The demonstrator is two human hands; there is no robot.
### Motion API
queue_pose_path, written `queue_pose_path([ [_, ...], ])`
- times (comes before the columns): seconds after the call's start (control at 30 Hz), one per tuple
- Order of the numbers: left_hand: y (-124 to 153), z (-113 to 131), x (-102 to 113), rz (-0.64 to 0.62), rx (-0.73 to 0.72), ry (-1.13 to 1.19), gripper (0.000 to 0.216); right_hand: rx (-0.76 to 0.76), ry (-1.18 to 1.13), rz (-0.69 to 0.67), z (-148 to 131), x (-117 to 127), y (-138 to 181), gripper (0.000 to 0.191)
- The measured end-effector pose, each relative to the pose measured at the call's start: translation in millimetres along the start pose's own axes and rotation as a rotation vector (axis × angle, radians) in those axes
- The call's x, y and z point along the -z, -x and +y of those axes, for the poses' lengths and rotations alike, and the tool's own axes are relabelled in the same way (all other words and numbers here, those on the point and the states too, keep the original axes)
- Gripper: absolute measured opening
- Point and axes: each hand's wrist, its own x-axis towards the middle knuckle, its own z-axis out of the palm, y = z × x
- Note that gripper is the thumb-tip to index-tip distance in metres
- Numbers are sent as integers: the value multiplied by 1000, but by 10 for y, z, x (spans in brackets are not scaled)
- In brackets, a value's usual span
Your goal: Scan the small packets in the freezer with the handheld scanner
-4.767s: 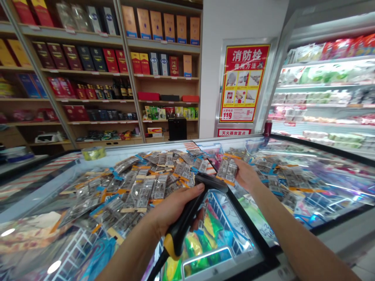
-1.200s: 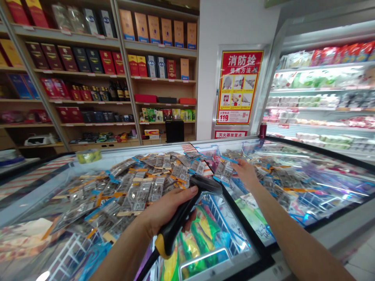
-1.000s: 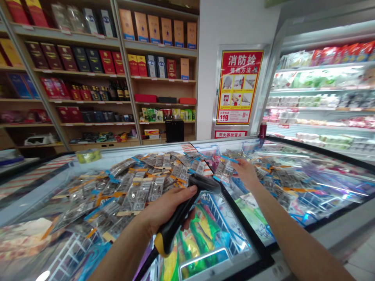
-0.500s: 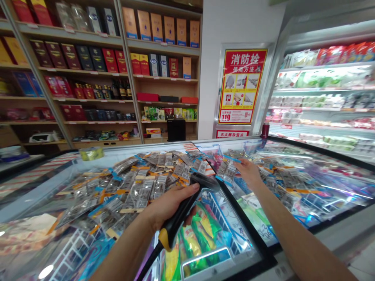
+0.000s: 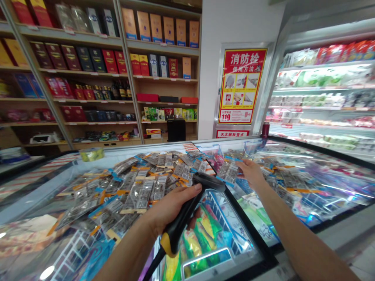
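My left hand is wrapped round the handle of a black and yellow barcode scanner, whose cord runs down toward the bottom edge. Its head points right, toward a small clear packet with blue edges and a printed label. That packet is pinched by its upper right corner in my right hand, held above the freezer glass. A heap of similar packets, edged in orange, blue and cream, lies on the glass to the left. More packets are spread right of my right hand.
Beneath the glass lid of the chest freezer are wire baskets and green-yellow corn packs. A roll of tape sits at the far left rim. Shelves of boxed goods stand behind; a lit refrigerated display is at right.
The scanner and my left hand have shifted slightly right, its head closer to the packet. My right hand and the packet have moved a little right.
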Motion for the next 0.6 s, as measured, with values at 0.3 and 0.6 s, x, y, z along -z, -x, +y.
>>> queue_pose_path([
  [0.3, 11, 4, 5, -6, -3, 55, 41, 9, -25, 22, -37, -36, 49, 11],
  [0.6, 0, 2, 48, -32, -8, 33, 40, 9, -22, 30, -19, 1, 18, 10],
])
